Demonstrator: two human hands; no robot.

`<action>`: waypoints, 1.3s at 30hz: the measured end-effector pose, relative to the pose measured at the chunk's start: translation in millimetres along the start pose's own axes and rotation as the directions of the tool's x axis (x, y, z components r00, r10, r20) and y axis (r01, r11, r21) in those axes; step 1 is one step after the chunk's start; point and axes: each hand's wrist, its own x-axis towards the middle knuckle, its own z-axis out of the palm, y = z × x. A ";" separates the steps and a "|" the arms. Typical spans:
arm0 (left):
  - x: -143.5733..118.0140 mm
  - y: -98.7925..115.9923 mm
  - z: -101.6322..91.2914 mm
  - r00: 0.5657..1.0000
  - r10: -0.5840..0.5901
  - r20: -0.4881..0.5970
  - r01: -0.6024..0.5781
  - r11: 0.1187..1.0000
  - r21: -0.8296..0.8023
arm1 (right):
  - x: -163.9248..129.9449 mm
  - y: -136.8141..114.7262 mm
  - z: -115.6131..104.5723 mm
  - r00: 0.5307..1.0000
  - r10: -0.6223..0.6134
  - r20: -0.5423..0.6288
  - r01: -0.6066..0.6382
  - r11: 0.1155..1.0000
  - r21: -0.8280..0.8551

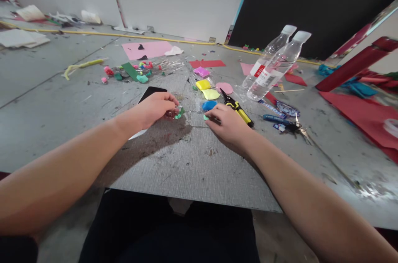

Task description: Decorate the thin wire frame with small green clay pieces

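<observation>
Green clay bit [179, 112] sits mid-board [192, 171], pinched in left hand [155, 107] fingertips with something small, unclear what. Right hand [228, 124] fingers curled shut, pressing a thin wire [194, 112] down. Risk: wire slips or springs, clay drops off. Yellow cutters [238, 109] just beside right hand.

two hands [157, 107] [226, 124], two clear bottles [273, 66] [264, 62], one yellow-handled cutter [238, 108]

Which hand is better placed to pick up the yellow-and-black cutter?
Right. The right hand lies beside the yellow-and-black cutter, almost touching its handle. The left hand is farther off, pinching a small green clay piece.
</observation>
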 end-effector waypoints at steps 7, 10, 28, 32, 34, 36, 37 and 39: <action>2.0 -3.0 5.5 0.998 -0.032 -0.059 0.029 0.998 -0.058 | 1.6 -4.2 -9.6 0.985 0.137 -0.105 -0.133 0.990 0.044; 2.4 -4.2 3.6 0.998 0.056 -0.036 -0.053 0.994 0.092 | -1.8 -12.3 -14.2 0.971 0.167 -0.173 -0.149 0.982 0.113; -34.8 -4.4 22.7 0.833 0.457 0.312 -0.532 0.816 0.225 | -20.2 -62.2 -7.0 0.958 -0.084 -0.274 0.164 0.944 0.285; -32.0 -4.3 18.8 0.813 0.494 0.309 -0.579 0.743 0.337 | -19.5 -59.4 -5.8 0.966 -0.102 -0.237 0.173 0.937 0.303; -31.3 -4.2 18.0 0.798 0.511 0.319 -0.602 0.695 0.393 | -18.4 -56.7 -5.2 0.973 -0.099 -0.207 0.164 0.932 0.324; -30.9 -4.5 18.3 0.797 0.508 0.328 -0.604 0.678 0.418 | -17.3 -54.7 -5.1 0.979 -0.086 -0.184 0.147 0.926 0.347; -30.7 -4.8 18.6 0.805 0.495 0.328 -0.594 0.689 0.417 | -16.8 -54.2 -5.2 0.981 -0.076 -0.178 0.137 0.923 0.360; -29.7 -5.9 19.0 0.827 0.462 0.320 -0.560 0.733 0.388 | -16.4 -53.8 -5.4 0.983 -0.046 -0.179 0.113 0.917 0.383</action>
